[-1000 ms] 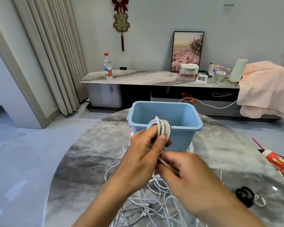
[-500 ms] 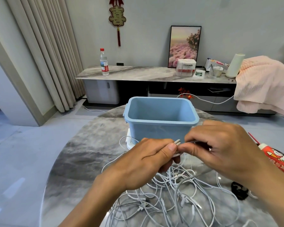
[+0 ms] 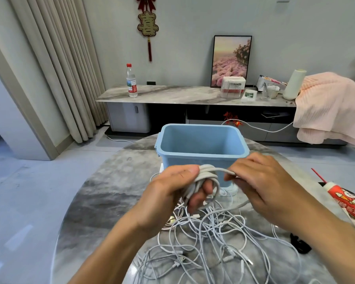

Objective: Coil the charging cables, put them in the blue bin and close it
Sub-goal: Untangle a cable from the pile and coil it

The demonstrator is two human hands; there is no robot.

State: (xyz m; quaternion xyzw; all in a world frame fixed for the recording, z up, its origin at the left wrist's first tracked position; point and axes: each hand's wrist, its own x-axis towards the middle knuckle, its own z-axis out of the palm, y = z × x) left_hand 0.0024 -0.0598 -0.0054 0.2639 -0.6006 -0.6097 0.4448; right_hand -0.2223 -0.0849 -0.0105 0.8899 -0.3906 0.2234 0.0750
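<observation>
My left hand (image 3: 172, 191) grips a coiled white charging cable (image 3: 205, 179) in front of the open blue bin (image 3: 201, 158), which stands at the far side of the round marble table (image 3: 103, 201). My right hand (image 3: 262, 181) pinches the free end of that same cable just right of the coil. A tangle of loose white cables (image 3: 213, 242) lies on the table below both hands. The bin looks empty inside. A white flat piece (image 3: 233, 189) shows under the bin; I cannot tell what it is.
A red and white tube (image 3: 348, 201) lies at the table's right edge, with a black item (image 3: 299, 244) near it. Behind the table stands a low cabinet (image 3: 172, 95) with a water bottle (image 3: 131, 80), boxes and a pink cloth (image 3: 332, 103).
My right hand has swung from below the coil up to its right side, drawing the cable end across. The coil in my left hand has dropped lower, in front of the bin.
</observation>
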